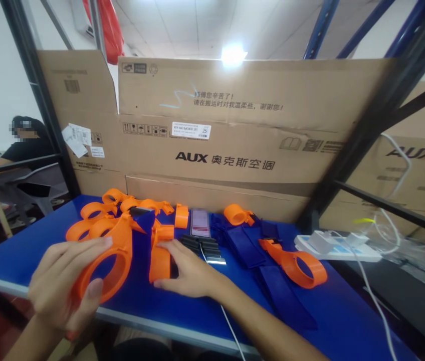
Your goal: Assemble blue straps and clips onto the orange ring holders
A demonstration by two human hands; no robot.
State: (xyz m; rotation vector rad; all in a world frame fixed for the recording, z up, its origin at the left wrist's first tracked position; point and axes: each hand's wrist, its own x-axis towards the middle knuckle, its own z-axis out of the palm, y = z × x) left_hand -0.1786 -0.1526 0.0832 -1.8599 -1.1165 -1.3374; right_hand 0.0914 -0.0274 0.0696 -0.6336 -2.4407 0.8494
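Observation:
My left hand (62, 281) is wrapped round an orange plastic tape dispenser (125, 255), thumb and fingers on its ring. A dark blade-like edge and a blue piece (144, 223) show at its far end. My right hand (190, 271) grips a second orange tape dispenser (160, 260), seen edge-on just to the right of the first. Behind my left hand lie several more orange tape dispensers (92, 210). To the right another orange dispenser (306, 268) rests on its side, near dark blue flat pieces (246, 245).
A phone (200, 222) lies on a black ribbed stand (203, 248) with a white cable. A white power strip (336, 245) sits at the right edge of the blue table (220, 313). A large cardboard sheet (235, 130) stands behind; a person (28, 138) sits at far left.

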